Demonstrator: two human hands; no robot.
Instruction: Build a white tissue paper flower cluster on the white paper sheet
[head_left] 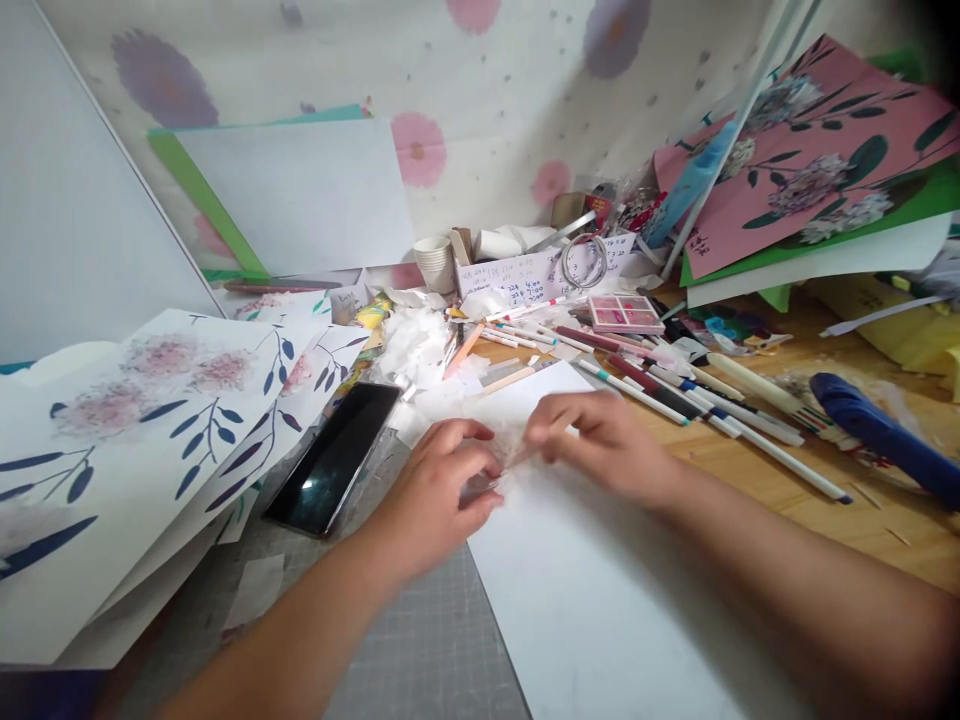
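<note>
Over a white sheet of paper (592, 580), my left hand (442, 485) is curled, its thumb and fingertips around a pale, wispy, tissue-like piece (512, 445). Beside it on the right, my right hand (592, 435) pinches the same pale material between thumb and forefinger. Motion blur and the fingers hide its exact shape. Under the sheet lies a grey cutting mat (420, 630). A black phone (334, 460) rests left of my left hand.
Painted flower sheets (172, 440) overlap at left. White tissue scraps (411, 345) lie behind the phone. Several marker pens (630, 395), a pink palette (625, 313) and blue-handled scissors (885, 430) are at right. Paper cups (433, 264) stand beside a box with writing (517, 282).
</note>
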